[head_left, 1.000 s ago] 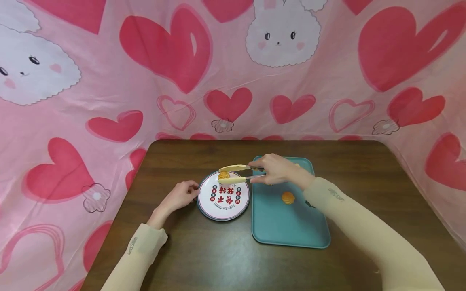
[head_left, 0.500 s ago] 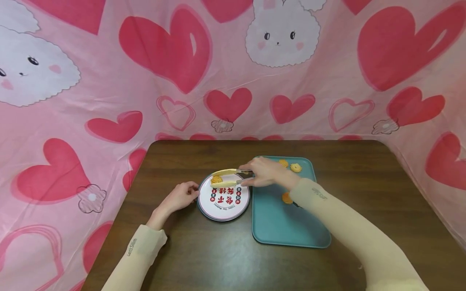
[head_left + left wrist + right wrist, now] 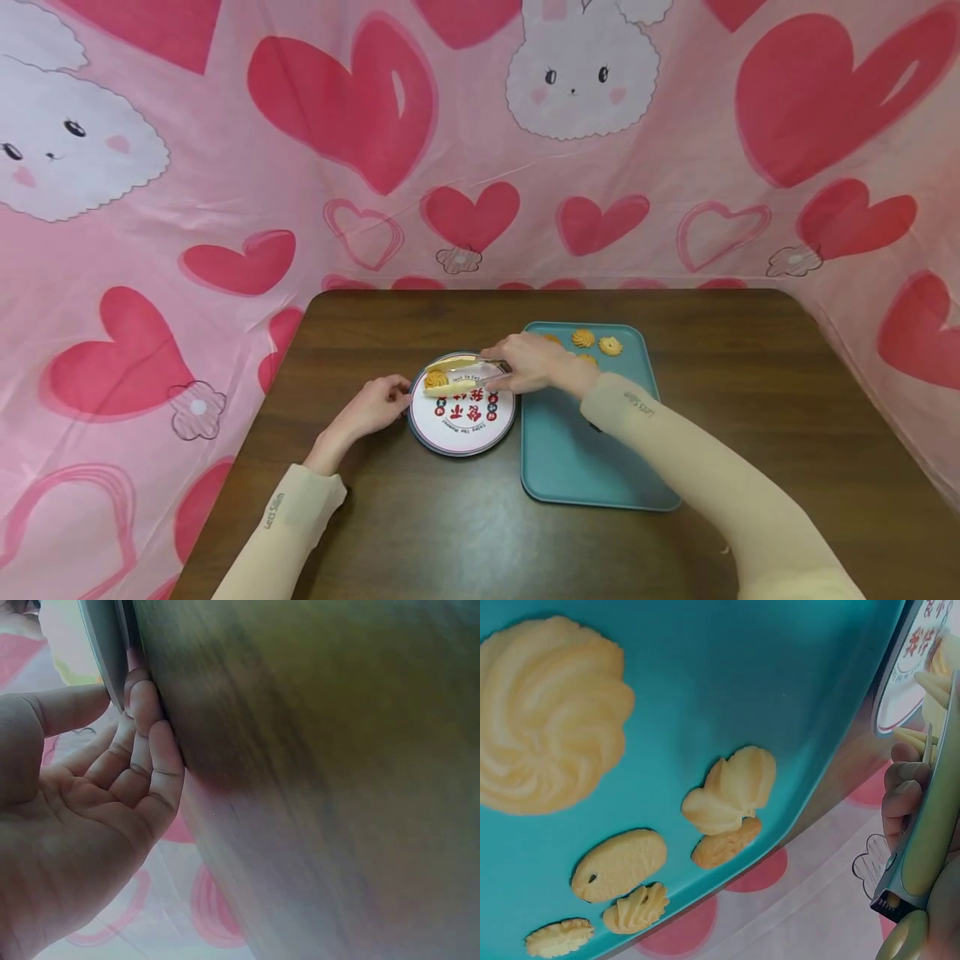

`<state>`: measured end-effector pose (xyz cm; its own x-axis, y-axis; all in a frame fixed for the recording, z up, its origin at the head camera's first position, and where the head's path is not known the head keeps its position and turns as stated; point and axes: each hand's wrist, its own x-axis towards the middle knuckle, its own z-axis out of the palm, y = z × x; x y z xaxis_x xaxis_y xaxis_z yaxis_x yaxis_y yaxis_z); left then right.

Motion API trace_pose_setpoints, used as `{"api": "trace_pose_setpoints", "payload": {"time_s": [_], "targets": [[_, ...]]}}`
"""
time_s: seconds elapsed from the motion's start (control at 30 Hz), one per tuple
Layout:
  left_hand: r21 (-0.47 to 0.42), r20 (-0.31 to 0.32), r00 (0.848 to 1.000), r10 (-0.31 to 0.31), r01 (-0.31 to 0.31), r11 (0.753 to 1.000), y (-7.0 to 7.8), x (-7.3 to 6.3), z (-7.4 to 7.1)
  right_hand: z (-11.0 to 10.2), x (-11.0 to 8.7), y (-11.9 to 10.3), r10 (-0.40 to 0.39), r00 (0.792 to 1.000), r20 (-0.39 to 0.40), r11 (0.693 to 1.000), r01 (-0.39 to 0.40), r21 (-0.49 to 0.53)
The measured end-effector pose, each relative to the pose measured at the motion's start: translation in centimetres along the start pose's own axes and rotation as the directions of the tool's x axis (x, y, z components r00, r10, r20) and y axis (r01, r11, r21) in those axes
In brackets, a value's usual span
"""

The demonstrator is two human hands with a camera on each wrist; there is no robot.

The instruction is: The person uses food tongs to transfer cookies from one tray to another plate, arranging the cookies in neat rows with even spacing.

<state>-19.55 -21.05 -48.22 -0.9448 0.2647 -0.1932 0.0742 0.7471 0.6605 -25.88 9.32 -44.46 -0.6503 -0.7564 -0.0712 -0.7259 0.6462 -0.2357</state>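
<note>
My left hand (image 3: 378, 404) is at the left rim of a round white plate (image 3: 465, 437) with red and black lettering. In the left wrist view its thumb and fingers pinch the plate's edge (image 3: 105, 652). My right hand (image 3: 528, 362) grips metal tongs with pale yellow tips (image 3: 452, 389), reaching left over the plate. Between the tips sits a swirled golden cookie (image 3: 436, 379), over the plate's upper left; whether it touches the plate is unclear. The right wrist view shows the tongs (image 3: 934, 817) in the right hand (image 3: 904, 787).
Right of the plate lies a teal tray (image 3: 585, 471). Several cookies rest on it, including a large swirled cookie (image 3: 547, 716) and an oval cookie (image 3: 620, 864). The wooden table (image 3: 420, 533) extends around both. A pink heart-patterned cloth (image 3: 480, 150) hangs behind.
The right hand with the tongs has moved left and slightly nearer, carrying the cookie farther left over the plate. More cookies on the tray have come into sight. The left hand stays put.
</note>
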Motion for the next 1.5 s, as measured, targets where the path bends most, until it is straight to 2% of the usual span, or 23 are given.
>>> {"api": "trace_pose_setpoints", "payload": {"time_s": [0.2,0.73,1.23,1.5], "targets": [[0.003,0.002,1.0,-0.011,0.011,1.0,0.0,0.1,0.0,0.2,-0.1,-0.1,-0.003,1.0,-0.022,1.0,0.004,0.016],[-0.007,0.01,0.999,-0.036,0.036,0.999,-0.1,0.2,0.0,0.5,-0.1,-0.1,0.017,1.0,-0.017,1.0,-0.017,0.009],[0.014,-0.019,0.999,0.034,-0.033,0.999,-0.6,0.4,0.3,0.4,-0.1,0.0,0.013,0.999,-0.035,1.0,-0.013,-0.008],[0.001,-0.005,1.0,-0.004,0.004,1.0,-0.3,0.4,0.2,-0.2,-0.8,0.9,0.034,0.996,-0.077,0.999,-0.035,-0.012]]}}
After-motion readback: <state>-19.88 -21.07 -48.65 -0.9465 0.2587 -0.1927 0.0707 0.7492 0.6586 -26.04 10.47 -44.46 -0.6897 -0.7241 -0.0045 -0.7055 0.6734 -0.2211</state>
